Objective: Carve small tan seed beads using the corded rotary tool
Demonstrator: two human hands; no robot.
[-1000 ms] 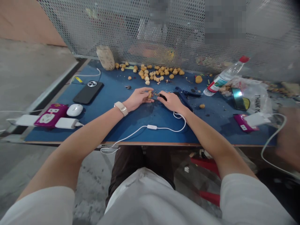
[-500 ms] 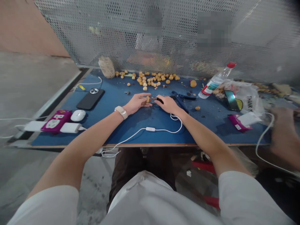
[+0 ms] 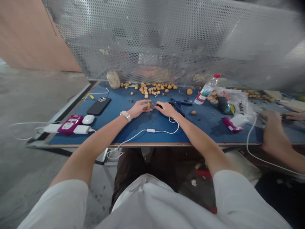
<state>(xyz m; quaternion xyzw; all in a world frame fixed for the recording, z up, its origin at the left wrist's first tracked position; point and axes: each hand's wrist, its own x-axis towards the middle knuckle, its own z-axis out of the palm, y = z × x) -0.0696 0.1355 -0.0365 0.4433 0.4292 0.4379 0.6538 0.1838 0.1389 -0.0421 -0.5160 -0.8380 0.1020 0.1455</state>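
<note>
In the head view my left hand [image 3: 138, 109] is closed on a small tan gourd-shaped piece [image 3: 149, 104], pinched at the fingertips just above the blue tabletop [image 3: 143, 136]. Facing it, my right hand [image 3: 167, 109] wraps round a slim black-handled tool [image 3: 159, 106]. Its thin tip points left at the piece; whether they touch, I cannot tell. A white cord [image 3: 164, 131] with an inline switch loops from beneath my right wrist to the table's front edge. Just right of that hand lie blue-handled pliers [image 3: 183, 102]. One loose tan piece [image 3: 193, 112] sits further right.
Many tan pieces [image 3: 157, 87] lie along the mesh screen [image 3: 133, 41]. To the left are a phone [image 3: 98, 106], a white earbud case [image 3: 88, 119] and a purple power strip [image 3: 71, 124]. A bottle [image 3: 206, 90] and plastic bag [image 3: 240, 101] stand right, near another person's arm [image 3: 276, 136].
The camera view has shifted, so the table sits a little lower and more shows at the right. Both hands keep their grips. The other person's arm has moved, with a second hand now showing.
</note>
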